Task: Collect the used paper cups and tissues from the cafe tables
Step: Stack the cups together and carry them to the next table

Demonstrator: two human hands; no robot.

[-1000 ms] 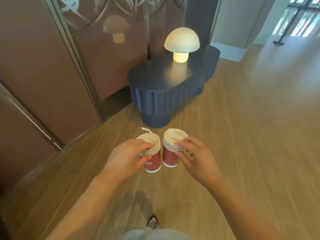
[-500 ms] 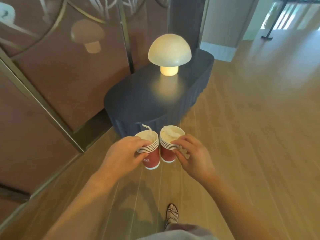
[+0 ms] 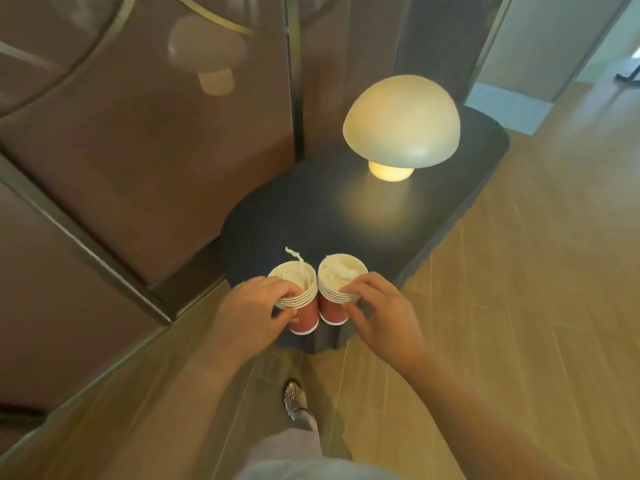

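Note:
Two stacks of red paper cups with white rims are side by side in front of me. My left hand (image 3: 254,308) grips the left stack (image 3: 303,311) by its rims, and crumpled white tissue (image 3: 298,271) pokes out of its top cup. My right hand (image 3: 375,311) grips the right stack (image 3: 333,308), whose top cup also holds white tissue (image 3: 341,271). Both stacks hover over the near end of a dark oval table (image 3: 311,216); whether they touch it I cannot tell.
A lit mushroom-shaped lamp (image 3: 401,124) stands on the far half of the table. Brown glossy wall panels (image 3: 138,133) with metal trim run along the left. Wooden floor (image 3: 519,271) stretches to the right, and my sandalled foot (image 3: 294,398) is just short of the table.
I have walked closer to the dark table, so the table and lamp loom larger. The two cup stacks, still held in both hands, now sit over its near end.

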